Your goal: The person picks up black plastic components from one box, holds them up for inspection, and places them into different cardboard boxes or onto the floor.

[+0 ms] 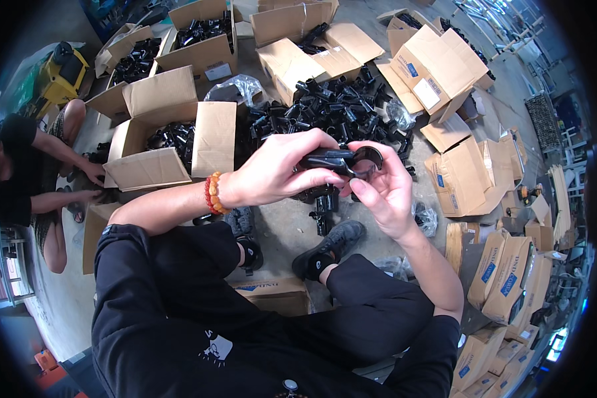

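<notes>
Raised before me is a glossy black plastic fitting with a round, ring-like end (328, 160). My left hand (278, 166) grips its longer body between thumb and fingers. At the ring end, my right hand (393, 189) has its fingers and thumb closed round the rim. Beneath my hands a large heap of similar black fittings (338, 106) lies on the floor. A few loose ones (322, 211) lie nearer my shoes.
An opened cardboard box (154, 162) holding black parts stands left of the heap. More boxes (288, 66) stand behind, others (467, 179) at right. Clear plastic bags (235, 87) lie among them. At far left sits another person (20, 152), hands by the box.
</notes>
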The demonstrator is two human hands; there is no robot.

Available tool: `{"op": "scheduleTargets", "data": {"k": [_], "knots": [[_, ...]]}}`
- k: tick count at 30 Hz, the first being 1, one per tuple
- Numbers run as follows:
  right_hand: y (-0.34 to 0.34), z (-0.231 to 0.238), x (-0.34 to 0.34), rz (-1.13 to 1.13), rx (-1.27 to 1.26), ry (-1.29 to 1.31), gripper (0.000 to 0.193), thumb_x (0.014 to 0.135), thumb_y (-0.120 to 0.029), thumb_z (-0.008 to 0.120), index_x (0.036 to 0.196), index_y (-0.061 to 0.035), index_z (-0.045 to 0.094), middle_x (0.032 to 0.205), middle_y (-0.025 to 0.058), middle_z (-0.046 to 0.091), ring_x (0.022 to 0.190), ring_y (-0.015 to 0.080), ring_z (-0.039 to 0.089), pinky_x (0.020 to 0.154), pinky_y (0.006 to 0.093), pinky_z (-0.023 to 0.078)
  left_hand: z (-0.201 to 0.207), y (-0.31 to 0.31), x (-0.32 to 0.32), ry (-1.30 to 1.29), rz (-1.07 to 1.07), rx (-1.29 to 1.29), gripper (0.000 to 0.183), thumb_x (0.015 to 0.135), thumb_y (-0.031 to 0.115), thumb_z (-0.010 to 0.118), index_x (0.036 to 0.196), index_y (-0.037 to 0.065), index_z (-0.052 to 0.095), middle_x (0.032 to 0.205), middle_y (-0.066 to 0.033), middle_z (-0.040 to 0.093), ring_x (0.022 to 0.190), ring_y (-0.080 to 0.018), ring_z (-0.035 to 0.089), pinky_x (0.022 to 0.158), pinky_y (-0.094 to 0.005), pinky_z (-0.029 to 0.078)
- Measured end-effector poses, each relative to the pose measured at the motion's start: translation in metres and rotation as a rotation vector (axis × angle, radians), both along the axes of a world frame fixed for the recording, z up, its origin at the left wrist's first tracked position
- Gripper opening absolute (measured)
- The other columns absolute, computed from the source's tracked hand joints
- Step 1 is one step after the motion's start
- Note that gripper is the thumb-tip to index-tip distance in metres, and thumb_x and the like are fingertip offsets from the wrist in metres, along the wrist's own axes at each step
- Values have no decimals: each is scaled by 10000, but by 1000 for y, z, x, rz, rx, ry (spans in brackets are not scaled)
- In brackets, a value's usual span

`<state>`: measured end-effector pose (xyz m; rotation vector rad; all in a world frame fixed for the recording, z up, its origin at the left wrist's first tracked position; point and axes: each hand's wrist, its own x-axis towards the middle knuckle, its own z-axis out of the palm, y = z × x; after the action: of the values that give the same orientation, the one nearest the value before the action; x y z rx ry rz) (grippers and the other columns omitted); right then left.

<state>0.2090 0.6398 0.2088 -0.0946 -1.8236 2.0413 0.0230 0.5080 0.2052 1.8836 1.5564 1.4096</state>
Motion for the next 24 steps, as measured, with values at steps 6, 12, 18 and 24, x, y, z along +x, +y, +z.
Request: {"op": "scheduleTargets", "data": {"k": [6, 12, 18, 24], "knots": [[0, -8, -6, -200, 109, -28, 383, 935, -58, 624, 1273, 68, 494, 1094, 85, 614, 899, 91, 618, 780, 244, 533, -11, 3, 13, -785, -189, -433, 328, 1050, 343, 430, 1195, 52, 475, 755, -19, 540, 667, -70, 552, 505, -218, 442], [20, -7, -5, -86, -213, -199, 334, 974, -209, 591, 1208, 30, 590, 945, 42, 677, 741, 61, 625, 656, 216, 513, -11, 5, 7, -1190, -503, -659, 411, 1056, 400, 358, 1252, 50, 445, 917, -99, 591, 791, -182, 645, 533, -270, 523], [32, -7, -3, 92, -297, -266, 349, 992, -231, 557, 1266, -15, 578, 945, 28, 686, 719, 49, 618, 641, 205, 499, -11, 2, 10, -1182, -635, -732, 420, 1049, 370, 413, 1300, 36, 451, 1122, -149, 623, 1048, -226, 662, 751, -325, 593], [19, -3, 1, -291, 831, 81, 887, 657, -285, 879, 1386, -31, 440, 1292, 153, 518, 1158, 267, 539, 889, 364, 499, -14, 8, 12, -1129, -447, -515, 458, 999, 208, 563, 1403, 84, 386, 1197, -127, 643, 1093, -193, 642, 901, -345, 567]]}}
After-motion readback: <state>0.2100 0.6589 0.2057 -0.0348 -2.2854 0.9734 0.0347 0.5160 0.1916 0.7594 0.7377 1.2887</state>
